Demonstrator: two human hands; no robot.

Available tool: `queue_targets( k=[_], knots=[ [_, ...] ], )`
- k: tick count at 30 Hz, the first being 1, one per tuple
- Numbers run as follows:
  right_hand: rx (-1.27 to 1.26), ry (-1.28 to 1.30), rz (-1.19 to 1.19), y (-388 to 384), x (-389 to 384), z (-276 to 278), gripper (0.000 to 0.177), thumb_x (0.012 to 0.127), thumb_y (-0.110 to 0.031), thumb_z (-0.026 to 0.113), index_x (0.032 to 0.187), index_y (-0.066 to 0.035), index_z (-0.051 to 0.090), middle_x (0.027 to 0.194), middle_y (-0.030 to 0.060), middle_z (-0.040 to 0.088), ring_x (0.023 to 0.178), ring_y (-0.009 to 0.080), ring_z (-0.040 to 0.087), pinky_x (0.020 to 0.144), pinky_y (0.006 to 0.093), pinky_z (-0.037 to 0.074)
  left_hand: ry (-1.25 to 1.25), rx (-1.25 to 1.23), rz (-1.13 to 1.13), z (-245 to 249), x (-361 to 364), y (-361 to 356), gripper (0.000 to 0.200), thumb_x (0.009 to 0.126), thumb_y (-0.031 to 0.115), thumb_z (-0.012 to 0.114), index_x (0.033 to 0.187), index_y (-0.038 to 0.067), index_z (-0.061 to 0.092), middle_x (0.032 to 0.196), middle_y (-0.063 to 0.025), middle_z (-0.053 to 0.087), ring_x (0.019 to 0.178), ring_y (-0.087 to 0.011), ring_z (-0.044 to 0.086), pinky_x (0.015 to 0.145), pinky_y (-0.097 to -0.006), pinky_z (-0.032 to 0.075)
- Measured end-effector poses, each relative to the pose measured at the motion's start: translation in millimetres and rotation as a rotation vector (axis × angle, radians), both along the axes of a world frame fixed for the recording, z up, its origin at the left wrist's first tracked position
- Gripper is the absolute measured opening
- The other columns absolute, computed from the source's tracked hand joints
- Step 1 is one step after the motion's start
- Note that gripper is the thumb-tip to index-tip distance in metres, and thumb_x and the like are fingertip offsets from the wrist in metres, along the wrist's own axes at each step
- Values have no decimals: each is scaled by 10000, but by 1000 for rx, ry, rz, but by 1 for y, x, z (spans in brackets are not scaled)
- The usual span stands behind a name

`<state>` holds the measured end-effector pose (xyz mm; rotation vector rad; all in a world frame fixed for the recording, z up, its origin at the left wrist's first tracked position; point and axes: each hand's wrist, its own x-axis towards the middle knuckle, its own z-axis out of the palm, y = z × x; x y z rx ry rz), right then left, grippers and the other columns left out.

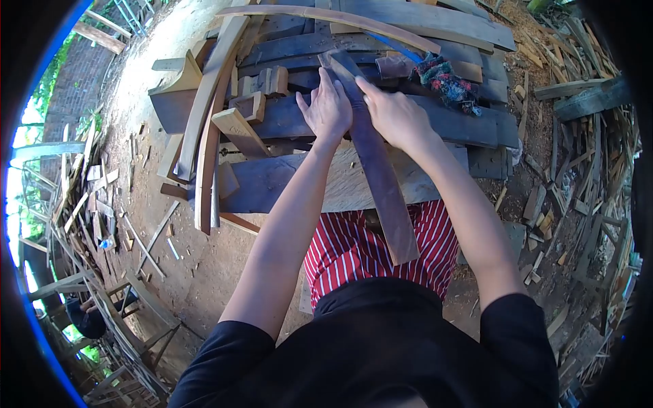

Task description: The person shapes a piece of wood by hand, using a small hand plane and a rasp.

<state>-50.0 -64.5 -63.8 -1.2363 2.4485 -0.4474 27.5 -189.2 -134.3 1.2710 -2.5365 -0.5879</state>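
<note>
A long dark wooden plank runs from the pile of boards down toward my lap. My left hand rests on its left side near the far end, fingers spread over the plank and the dark board beneath. My right hand grips the plank's right edge just beside the left hand. The plank lies over a pale board on a stack of dark planks. Its near end hangs over my red striped apron.
Curved wooden strips and small blocks lie at the left of the pile. A colourful cloth sits on the boards at the right. Scrap wood litters the ground at right, with more offcuts at left.
</note>
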Motion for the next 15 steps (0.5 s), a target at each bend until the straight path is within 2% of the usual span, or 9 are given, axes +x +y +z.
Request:
queue_targets(
  k=[3, 6, 10, 11, 13, 15],
  knots=[
    [-94, 49, 5, -26, -10, -15, 432, 1015, -276, 410, 1445, -245, 425, 847, 269, 670, 790, 434, 674, 700, 539, 547, -12, 16, 24, 5, 0, 0, 571, 1024, 347, 297, 1518, 65, 250, 1234, -158, 632, 1218, -254, 542, 1177, -512, 109],
    [-24, 6, 20, 21, 10, 9, 418, 1018, -299, 402, 1433, -267, 450, 868, 250, 688, 818, 409, 690, 729, 529, 557, -13, 16, 11, 2, 1, 0, 574, 1024, 348, 297, 1523, 69, 236, 1211, -152, 640, 1221, -249, 536, 1177, -512, 107],
    [70, -126, 12, 78, 40, 27, 435, 1022, -298, 406, 1455, -253, 418, 762, 246, 675, 730, 423, 682, 662, 518, 564, -48, 40, 9, 5, 3, 0, 578, 1024, 349, 296, 1527, 72, 226, 1187, -142, 647, 1227, -246, 530, 1178, -510, 106],
    [100, -148, -4, 82, 42, 28, 439, 1023, -297, 408, 1458, -246, 413, 739, 247, 669, 710, 429, 678, 643, 515, 563, -49, 31, 12, 7, 2, 0, 572, 1021, 323, 312, 1514, 41, 241, 1179, -115, 652, 1214, -241, 534, 1178, -518, 103],
    [34, -149, -13, 63, 35, 21, 439, 1022, -298, 410, 1457, -237, 416, 751, 255, 668, 722, 431, 678, 657, 519, 562, -52, 24, 6, 5, 1, 2, 566, 1018, 297, 328, 1501, 10, 257, 1171, -87, 657, 1201, -237, 538, 1178, -525, 99],
    [-42, -145, -32, 39, 22, 7, 440, 1021, -299, 412, 1455, -228, 418, 763, 263, 667, 735, 433, 678, 670, 523, 561, -20, 23, 4, 4, 1, 0, 579, 1024, 353, 287, 1528, 73, 226, 1186, -136, 648, 1222, -243, 533, 1179, -504, 110]
  ],
)
